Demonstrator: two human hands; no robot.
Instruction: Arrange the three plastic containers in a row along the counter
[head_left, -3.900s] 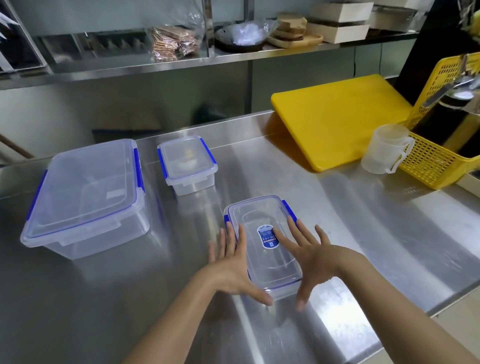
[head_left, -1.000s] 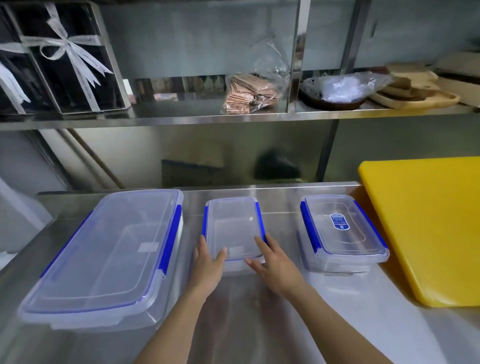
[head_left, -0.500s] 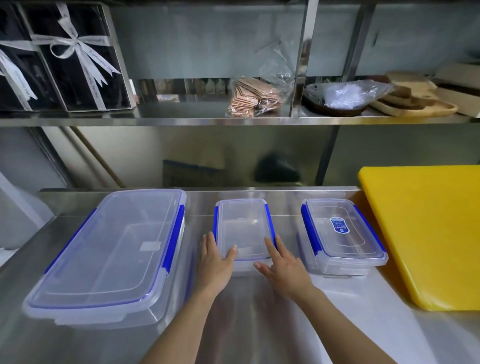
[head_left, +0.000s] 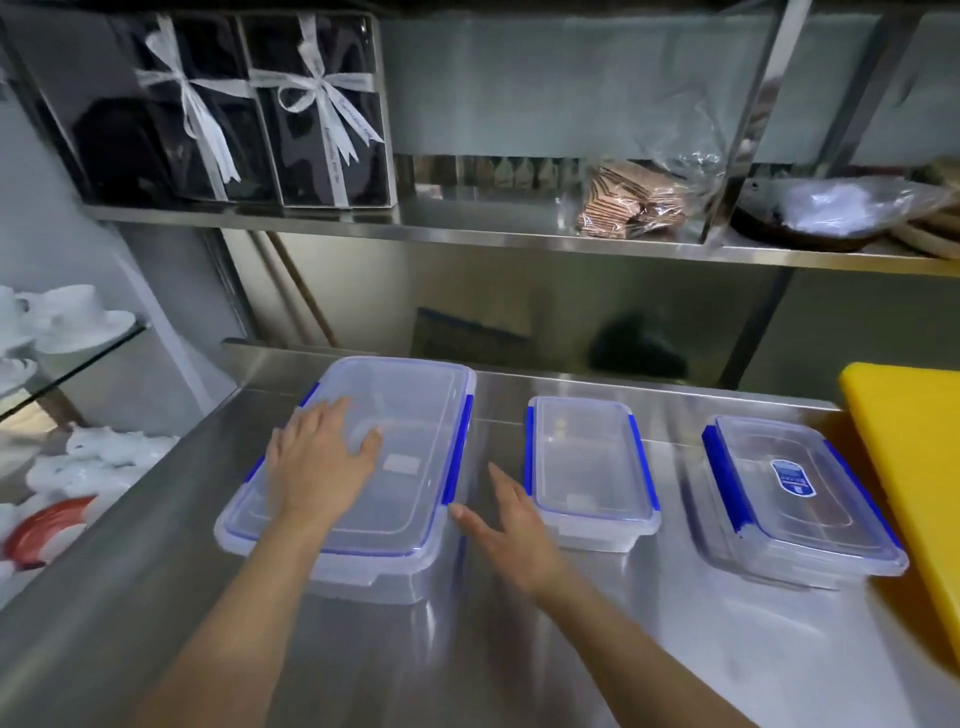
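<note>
Three clear plastic containers with blue lid clips stand side by side on the steel counter (head_left: 649, 649). The large container (head_left: 415, 415) is on the left, the small container (head_left: 587, 462) in the middle, and the labelled medium container (head_left: 795, 499) on the right. My left hand (head_left: 322, 457) lies flat on the large container's lid, fingers spread. My right hand (head_left: 509, 525) hovers open in the gap between the large and small containers, its thumb near the large container's right side; contact is unclear.
A yellow cutting board (head_left: 914, 467) leans at the right, close to the medium container. A steel shelf (head_left: 467, 228) above holds ribboned black boxes (head_left: 260, 114) and bagged items (head_left: 628, 202). White crockery (head_left: 72, 322) sits beyond the counter's left end.
Both hands left the small container and moved left: the left one onto the large container's lid, the right one into the gap beside it. The view has swung left.
</note>
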